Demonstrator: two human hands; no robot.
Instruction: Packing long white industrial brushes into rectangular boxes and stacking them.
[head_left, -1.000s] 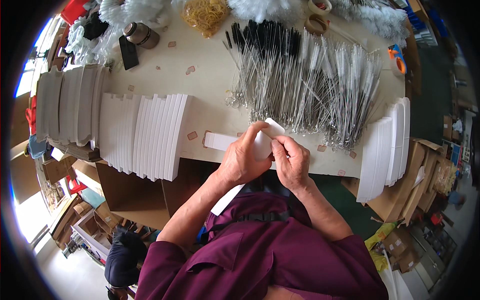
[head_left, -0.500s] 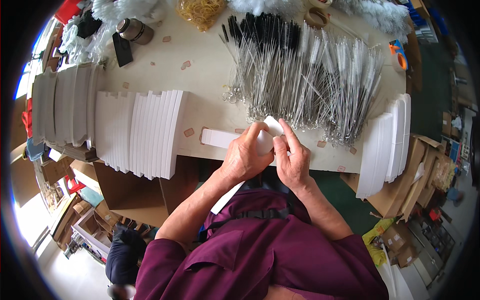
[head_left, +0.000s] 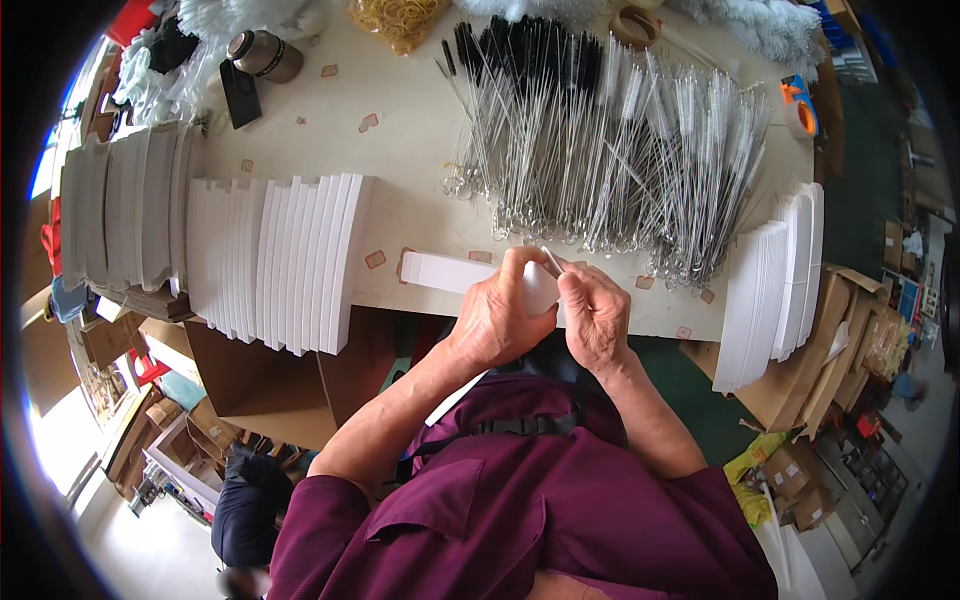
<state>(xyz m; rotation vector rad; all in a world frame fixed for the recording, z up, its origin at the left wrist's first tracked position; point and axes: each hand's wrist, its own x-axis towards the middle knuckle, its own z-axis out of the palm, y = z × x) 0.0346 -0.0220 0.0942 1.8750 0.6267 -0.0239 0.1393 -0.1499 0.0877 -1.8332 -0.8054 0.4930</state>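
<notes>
At the table's front edge my left hand [head_left: 500, 315] is wrapped round the end of a white carton [head_left: 541, 290]. My right hand [head_left: 597, 315] is closed at the same end, thumb and fingers pinching its raised end flap. A narrow white box [head_left: 437, 272] lies flat on the table beside my left hand, its right part hidden behind that hand. Below my left wrist, a white strip [head_left: 455, 398] shows against my shirt; whether it belongs to the held carton cannot be made out. Beyond my hands lies a wide heap of wire-handled brushes [head_left: 600, 150], with black and clear bristles.
Rows of flat white cartons [head_left: 310, 260] stand at the left, with another stack [head_left: 760, 300] at the right edge. Toward the back are a metal flask [head_left: 265, 57], a black phone [head_left: 240, 95], a bag of rubber bands [head_left: 398, 20] and an orange-blue tape dispenser [head_left: 799, 107].
My right fingers, stretched out along the raised flap before, have curled in and closed on it. The flap has tipped and now shows nearly edge-on. My left hand keeps its grip.
</notes>
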